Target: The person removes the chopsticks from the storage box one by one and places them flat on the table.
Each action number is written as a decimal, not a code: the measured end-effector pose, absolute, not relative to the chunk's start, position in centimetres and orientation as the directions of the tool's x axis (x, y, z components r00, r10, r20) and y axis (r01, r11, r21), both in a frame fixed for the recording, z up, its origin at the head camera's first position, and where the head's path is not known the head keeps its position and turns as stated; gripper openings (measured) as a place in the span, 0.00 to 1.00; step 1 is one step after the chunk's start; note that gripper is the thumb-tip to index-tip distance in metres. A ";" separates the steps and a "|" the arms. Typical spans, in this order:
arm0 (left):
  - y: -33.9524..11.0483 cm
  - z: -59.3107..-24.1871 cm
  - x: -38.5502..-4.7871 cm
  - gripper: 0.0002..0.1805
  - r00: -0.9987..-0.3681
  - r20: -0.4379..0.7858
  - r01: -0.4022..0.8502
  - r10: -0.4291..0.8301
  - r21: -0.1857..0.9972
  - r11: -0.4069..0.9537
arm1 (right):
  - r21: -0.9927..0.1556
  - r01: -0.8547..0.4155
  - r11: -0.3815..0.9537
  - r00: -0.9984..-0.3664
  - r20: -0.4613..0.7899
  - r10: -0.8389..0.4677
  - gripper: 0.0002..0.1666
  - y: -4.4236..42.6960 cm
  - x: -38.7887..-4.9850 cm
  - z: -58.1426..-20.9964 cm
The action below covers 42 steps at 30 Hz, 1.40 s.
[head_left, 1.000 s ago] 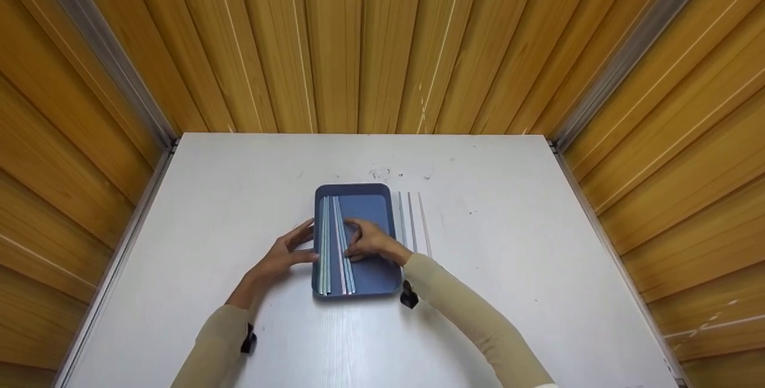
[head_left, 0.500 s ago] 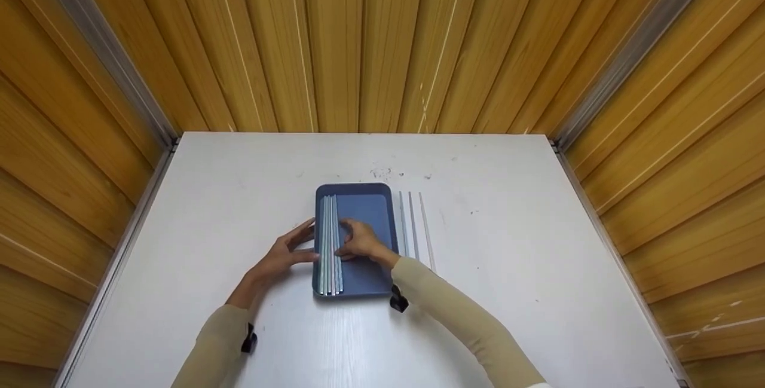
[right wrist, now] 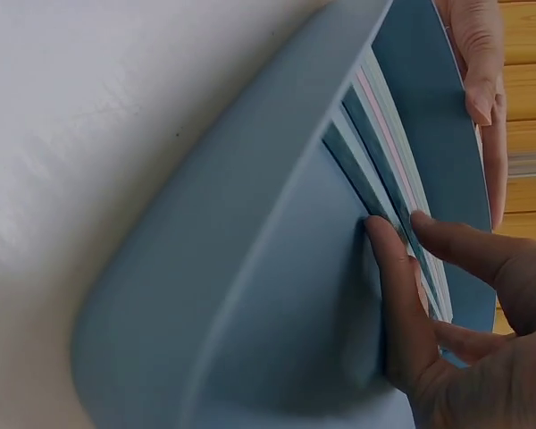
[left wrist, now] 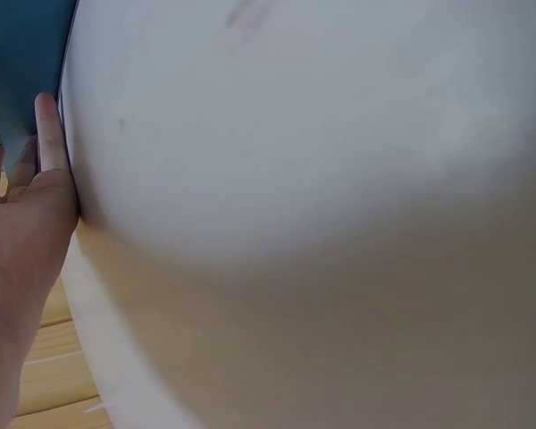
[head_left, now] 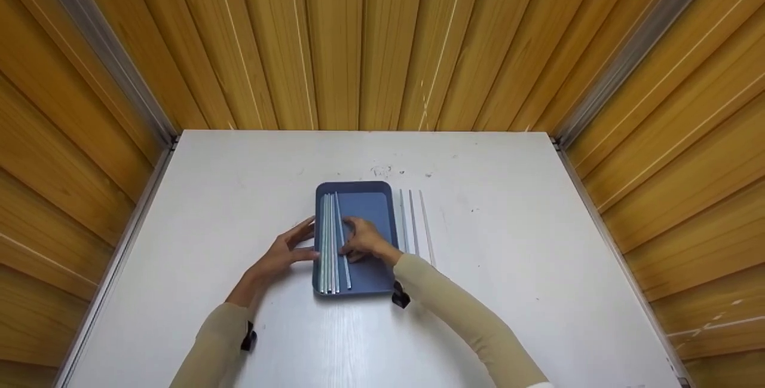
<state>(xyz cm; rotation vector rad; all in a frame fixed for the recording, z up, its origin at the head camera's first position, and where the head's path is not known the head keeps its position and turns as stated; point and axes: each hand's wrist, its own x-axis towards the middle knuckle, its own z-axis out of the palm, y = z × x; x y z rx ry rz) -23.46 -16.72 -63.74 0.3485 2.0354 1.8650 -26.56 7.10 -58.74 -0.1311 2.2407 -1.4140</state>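
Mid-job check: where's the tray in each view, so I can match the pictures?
Head: the tray sits just left of centre, below mid-height.
Left wrist: only part shows, cut off at the top left corner.
Right wrist: it runs from the top right down to the bottom, filling much of the picture.
Shared landmark: the left hand, at the tray's edge in all three.

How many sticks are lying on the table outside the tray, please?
3 visible, all right of the tray: a bluish stick nearest it, a greyish stick in the middle, and a pale stick farthest out. The right sleeve may hide more.
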 end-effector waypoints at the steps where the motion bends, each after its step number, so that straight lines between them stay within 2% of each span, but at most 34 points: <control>1: -16.7 -63.7 -23.5 0.50 -0.905 -0.092 -0.055 0.415 0.993 0.100 | -0.868 0.160 0.469 -0.879 -0.342 -0.333 0.53 7.1 -26.6 -58.7; 6: -16.6 -63.8 -23.7 0.49 -0.905 -0.087 -0.051 0.416 0.994 0.095 | -0.880 0.169 0.444 -0.858 -0.353 -0.373 0.51 7.5 -26.8 -58.3; 12: -16.5 -63.9 -23.9 0.49 -0.905 -0.074 -0.037 0.419 0.995 0.096 | -0.880 0.356 0.314 -0.775 -0.466 -0.428 0.49 8.7 -27.6 -57.8; 17: -16.4 -64.0 -23.9 0.50 -0.903 -0.075 -0.038 0.423 0.995 0.094 | -0.869 0.419 0.265 -0.727 -0.495 -0.475 0.50 10.1 -27.6 -58.2; 24: -16.7 -63.9 -23.5 0.49 -0.908 -0.095 -0.061 0.408 0.994 0.095 | -0.902 0.382 0.202 -0.745 -0.430 -0.510 0.53 11.2 -27.2 -57.5; 35: -16.9 -63.9 -23.5 0.50 -0.911 -0.093 -0.053 0.402 0.992 0.111 | -0.915 0.317 0.249 -0.769 -0.402 -0.497 0.57 13.8 -27.3 -54.5; 42: -16.7 -63.7 -23.6 0.49 -0.912 -0.094 -0.054 0.400 0.992 0.110 | -0.926 0.279 0.253 -0.785 -0.372 -0.495 0.56 16.9 -27.3 -53.3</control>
